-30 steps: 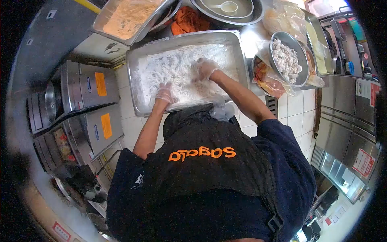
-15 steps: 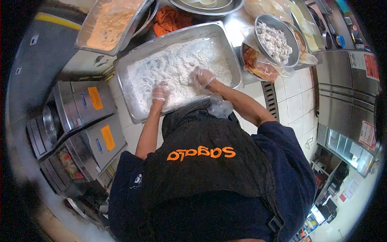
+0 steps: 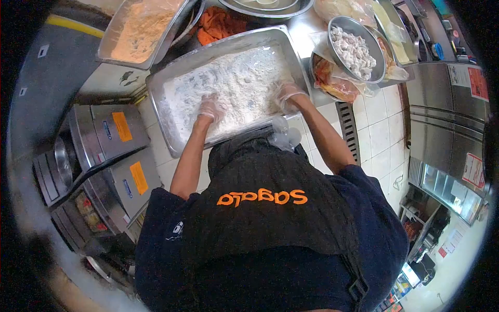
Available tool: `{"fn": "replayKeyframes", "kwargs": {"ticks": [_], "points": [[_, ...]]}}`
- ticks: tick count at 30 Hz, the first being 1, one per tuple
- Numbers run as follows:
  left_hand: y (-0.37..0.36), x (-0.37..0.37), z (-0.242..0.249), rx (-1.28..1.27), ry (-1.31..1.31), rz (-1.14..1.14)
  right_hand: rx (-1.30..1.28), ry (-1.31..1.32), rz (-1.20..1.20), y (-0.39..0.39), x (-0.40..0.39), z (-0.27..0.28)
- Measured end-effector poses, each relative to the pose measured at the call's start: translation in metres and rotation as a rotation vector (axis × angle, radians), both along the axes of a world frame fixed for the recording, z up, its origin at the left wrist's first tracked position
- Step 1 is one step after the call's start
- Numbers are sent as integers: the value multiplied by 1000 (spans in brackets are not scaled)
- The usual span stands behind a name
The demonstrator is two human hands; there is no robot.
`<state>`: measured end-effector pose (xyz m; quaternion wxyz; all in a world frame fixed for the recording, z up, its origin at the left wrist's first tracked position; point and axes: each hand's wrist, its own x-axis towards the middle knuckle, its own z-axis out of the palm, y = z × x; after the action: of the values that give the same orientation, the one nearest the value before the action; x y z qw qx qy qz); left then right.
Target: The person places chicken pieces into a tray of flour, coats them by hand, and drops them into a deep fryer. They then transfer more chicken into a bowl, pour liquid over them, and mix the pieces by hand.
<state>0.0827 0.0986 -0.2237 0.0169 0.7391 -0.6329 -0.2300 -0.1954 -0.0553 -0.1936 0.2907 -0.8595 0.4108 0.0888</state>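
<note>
Both my hands wear clear plastic gloves and are down in a deep rectangular metal tray spread with white flour. My left hand touches the flour left of the middle, near the tray's front side. Its fingers are apart, somewhat blurred and partly sunk in the powder. Toward the right end, my right hand reaches in beside the wall with fingers stretched, their tips hidden in flour. No separate item shows in either hand.
A metal bowl of white-coated pieces sits over bagged raw meat at right. Behind are an orange cloth and a large round basin. A tray of orange powder stands at back left. Lidded metal units stand left.
My right hand has moved right across the flour, from near the middle to the tray's right end. My left hand has shifted slightly right and up.
</note>
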Motion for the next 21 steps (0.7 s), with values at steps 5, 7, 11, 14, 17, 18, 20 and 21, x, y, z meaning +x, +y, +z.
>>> {"fn": "replayKeyframes", "kwargs": {"ticks": [5,7,11,14,17,18,20,21], "points": [[-10,-46,57,179,51,228,-34,316,-136,48,35,71],[-19,-60,57,181,25,282,-111,338,24,51,42,68],[-30,-75,72,198,-6,332,-270,247,269,63,41,33],[-31,-73,57,158,28,328,-78,152,144,61,41,8],[-19,-60,32,5,46,308,-214,108,79,59,38,0],[-16,-54,22,-107,55,293,-217,105,78,50,35,4],[-7,-26,-24,-141,83,218,59,20,2,27,32,29],[-5,-18,-37,-172,114,137,28,-214,-5,14,30,5]]}}
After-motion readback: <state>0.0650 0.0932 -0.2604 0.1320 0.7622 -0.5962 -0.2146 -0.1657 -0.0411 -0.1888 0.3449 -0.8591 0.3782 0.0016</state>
